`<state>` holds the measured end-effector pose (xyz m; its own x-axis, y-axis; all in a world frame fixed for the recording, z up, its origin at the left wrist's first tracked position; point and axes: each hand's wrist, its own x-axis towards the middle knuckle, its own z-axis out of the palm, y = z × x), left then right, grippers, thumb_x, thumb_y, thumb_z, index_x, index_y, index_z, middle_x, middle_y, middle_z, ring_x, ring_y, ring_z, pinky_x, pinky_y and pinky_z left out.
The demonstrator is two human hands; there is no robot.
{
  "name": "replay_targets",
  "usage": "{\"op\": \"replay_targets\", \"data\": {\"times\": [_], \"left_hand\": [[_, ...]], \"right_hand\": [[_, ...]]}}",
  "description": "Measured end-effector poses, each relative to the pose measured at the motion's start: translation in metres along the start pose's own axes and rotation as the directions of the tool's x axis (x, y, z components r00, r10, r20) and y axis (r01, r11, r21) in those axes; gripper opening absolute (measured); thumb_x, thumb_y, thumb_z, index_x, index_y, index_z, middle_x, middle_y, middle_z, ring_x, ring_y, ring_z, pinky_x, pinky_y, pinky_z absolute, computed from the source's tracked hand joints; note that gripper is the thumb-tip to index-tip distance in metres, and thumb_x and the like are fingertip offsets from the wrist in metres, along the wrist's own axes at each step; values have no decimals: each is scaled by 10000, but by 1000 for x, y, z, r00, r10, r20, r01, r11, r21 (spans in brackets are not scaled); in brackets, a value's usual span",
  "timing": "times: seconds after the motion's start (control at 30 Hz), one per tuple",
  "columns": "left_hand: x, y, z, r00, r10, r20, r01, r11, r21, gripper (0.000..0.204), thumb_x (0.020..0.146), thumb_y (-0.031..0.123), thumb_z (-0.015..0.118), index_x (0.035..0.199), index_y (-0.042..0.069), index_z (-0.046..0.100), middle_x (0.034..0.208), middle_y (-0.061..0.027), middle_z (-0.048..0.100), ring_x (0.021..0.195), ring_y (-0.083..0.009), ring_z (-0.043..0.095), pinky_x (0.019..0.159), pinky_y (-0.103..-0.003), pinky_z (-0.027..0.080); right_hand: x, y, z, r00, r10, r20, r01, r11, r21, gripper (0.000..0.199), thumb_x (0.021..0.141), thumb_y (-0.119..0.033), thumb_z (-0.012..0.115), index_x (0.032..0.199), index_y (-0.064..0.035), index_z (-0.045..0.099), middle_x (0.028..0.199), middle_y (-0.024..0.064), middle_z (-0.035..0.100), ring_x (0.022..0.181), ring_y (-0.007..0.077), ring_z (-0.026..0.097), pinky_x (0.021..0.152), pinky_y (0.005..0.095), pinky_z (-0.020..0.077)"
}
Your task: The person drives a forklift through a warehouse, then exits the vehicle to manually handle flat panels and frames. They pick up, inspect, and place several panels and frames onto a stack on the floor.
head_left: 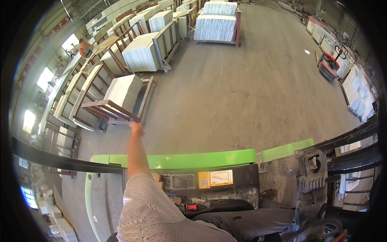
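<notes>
My left arm stretches forward from a pale mesh sleeve [149, 209], and my left hand [137, 128] is raised in the air above the green forklift body [201, 158]. In the picture the hand lines up with the corner of a rust-red metal rack [111, 109] holding pale stone slabs [125, 90], though it looks nearer than the rack. The hand is blurred and small; nothing shows in it, and its fingers cannot be made out. My right hand is out of view. My dark-trousered leg [242, 224] lies below.
A dark forklift frame bar [64, 161] crosses at the left. More slab racks [143, 50] line the left side, with stacked slabs [215, 24] at the back. A red pallet truck [328, 64] stands right. A person in orange [84, 46] is far left. Concrete floor [242, 92] lies ahead.
</notes>
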<state>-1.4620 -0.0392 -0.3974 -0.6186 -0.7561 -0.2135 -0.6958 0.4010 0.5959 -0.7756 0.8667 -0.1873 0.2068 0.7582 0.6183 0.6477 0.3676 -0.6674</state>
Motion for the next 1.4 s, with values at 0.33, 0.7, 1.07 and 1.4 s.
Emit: {"op": "replay_targets", "data": {"times": [0.33,0.7,1.07,1.4], "left_hand": [[-109,69,275,456,471,755,-774,-209,597,315,891,373,621,989,90,721,951,-137,714,911,-311,680,736,-492,540],[-538,193,451,70,603,794,-994,-28,109,372,918,287,513,1162,19,596,1117,-227,658,1028,-390,655,876,-513,530],[-761,191,503,-217,451,866,-951,101,-291,440,969,420,478,1086,21,622,1123,-220,636,1067,-401,626,887,-542,510],[-893,176,545,-342,1,940,-939,-32,-342,537,1015,487,377,1139,50,662,1062,-261,676,1029,-444,636,892,-531,487]], "right_hand": [[41,-66,120,961,-199,192,194,980,45,268,919,-229,708,902,37,730,885,211,700,816,310,655,748,427,528],[-14,-80,177,793,-427,436,394,904,168,226,947,-197,677,930,27,649,897,183,640,802,343,604,745,447,503],[-3,46,157,943,-130,306,195,962,-190,316,971,-265,621,768,-23,633,753,145,593,680,317,556,604,437,451],[211,169,237,962,259,-86,-272,933,-237,140,958,-112,601,888,3,639,773,92,589,707,162,538,632,338,429]]}}
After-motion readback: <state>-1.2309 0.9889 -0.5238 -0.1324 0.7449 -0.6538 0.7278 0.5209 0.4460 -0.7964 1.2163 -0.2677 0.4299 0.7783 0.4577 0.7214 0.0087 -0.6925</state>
